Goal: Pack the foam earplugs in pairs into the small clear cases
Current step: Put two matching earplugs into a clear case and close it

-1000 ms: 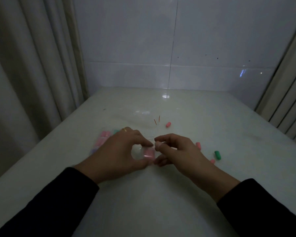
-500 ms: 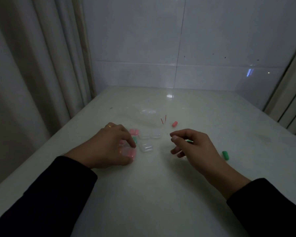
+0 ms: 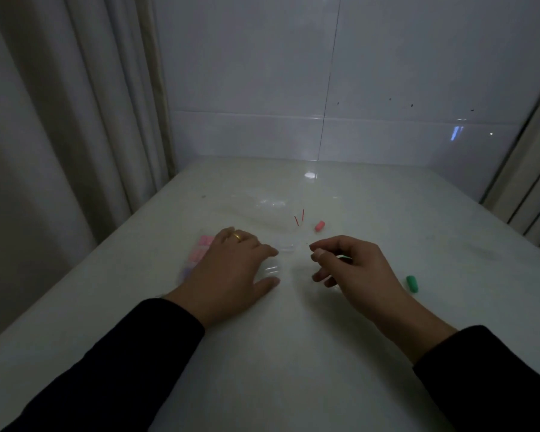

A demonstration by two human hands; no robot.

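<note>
I see left hand [image 3: 231,272] flat over clear case [image 3: 270,271] on table [image 3: 293,353], fingers spread, case between thumb and forefinger; grip unclear. Right hand [image 3: 353,269] hovers, fingers loosely curled, empty. Packed pink cases [image 3: 200,251] far left of left hand. Green earplug [image 3: 412,283] right; pink earplug [image 3: 319,226] far.

Left hand [image 3: 231,272]: has let go of the pink-filled case it pinched a second ago and now lies over the clear cases [image 3: 270,271], fingers spread.
Right hand [image 3: 353,269]: has drawn back toward the table's [image 3: 278,353] right edge, fingers loosely curled, holding nothing.
Filled cases [image 3: 200,252]: now set near the left edge.
</note>
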